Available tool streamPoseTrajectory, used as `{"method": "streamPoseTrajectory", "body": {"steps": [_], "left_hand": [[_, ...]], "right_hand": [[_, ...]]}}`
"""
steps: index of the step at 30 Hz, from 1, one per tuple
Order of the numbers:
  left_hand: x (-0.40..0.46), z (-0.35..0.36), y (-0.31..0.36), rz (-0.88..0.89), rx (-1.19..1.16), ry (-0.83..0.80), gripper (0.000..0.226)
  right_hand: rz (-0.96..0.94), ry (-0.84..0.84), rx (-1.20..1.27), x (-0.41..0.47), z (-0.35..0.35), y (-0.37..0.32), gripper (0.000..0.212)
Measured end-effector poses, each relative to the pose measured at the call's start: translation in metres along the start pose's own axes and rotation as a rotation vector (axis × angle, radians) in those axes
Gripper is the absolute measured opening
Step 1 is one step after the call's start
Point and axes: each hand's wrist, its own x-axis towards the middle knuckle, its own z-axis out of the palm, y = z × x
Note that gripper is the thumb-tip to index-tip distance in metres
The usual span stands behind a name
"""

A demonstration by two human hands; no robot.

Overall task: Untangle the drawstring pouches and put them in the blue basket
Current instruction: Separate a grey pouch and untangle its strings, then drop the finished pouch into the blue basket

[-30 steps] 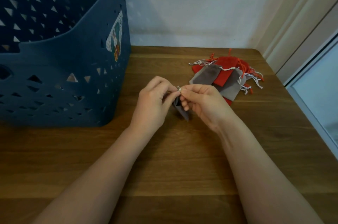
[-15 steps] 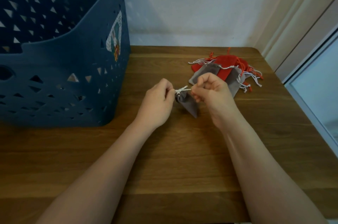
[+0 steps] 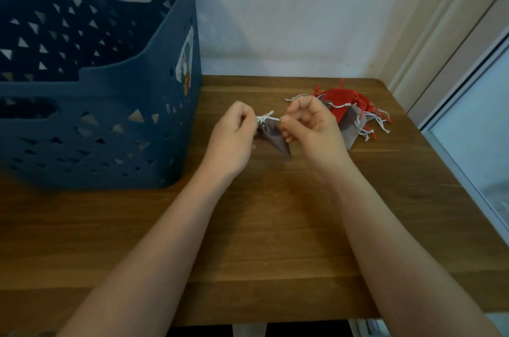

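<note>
Both the left hand (image 3: 234,130) and right hand (image 3: 311,127) are pinching the white drawstring (image 3: 265,117), now pulling it apart, loosening the grey pouch (image 3: 275,138) hanging above the surface (image 3: 261,226), right of the blue basket (image 3: 110,121).

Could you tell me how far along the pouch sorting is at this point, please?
Done: unclear; the blue basket shows no pouches from this view. In hand: the left hand and right hand pinch the white drawstring of one grey pouch. Left: the pile of red and grey pouches on the table.
</note>
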Motion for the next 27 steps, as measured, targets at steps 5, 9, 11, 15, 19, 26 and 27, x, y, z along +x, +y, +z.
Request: {"method": "streamPoseTrajectory", "body": {"steps": [5,9,11,15,19,26,27], "left_hand": [[-0.004,-0.021,0.041,0.179,0.064,-0.025,0.022],[-0.018,-0.052,0.074,0.381,0.182,0.044,0.014],[-0.024,-0.074,0.089,0.461,0.248,0.086,0.011],[-0.033,-0.119,0.106,0.528,0.398,0.169,0.006],[-0.03,-0.156,0.11,0.563,0.459,0.33,0.012],[-0.023,-0.185,0.087,0.464,0.485,0.262,0.01],[-0.024,-0.185,0.085,0.466,0.488,0.26,0.009]], "right_hand": [[-0.367,-0.013,-0.421,-0.005,0.012,-0.035,0.023],[-0.489,-0.149,-0.34,-0.006,0.024,-0.07,0.029],[-0.525,-0.234,-0.288,-0.004,0.037,-0.089,0.031],[-0.578,-0.16,-0.391,0.013,0.072,-0.12,0.029],[-0.634,-0.132,-0.407,0.034,0.106,-0.146,0.028],[-0.379,-0.467,-0.715,0.061,0.144,-0.153,0.027],[-0.332,-0.521,-0.706,0.062,0.144,-0.152,0.032]]}}
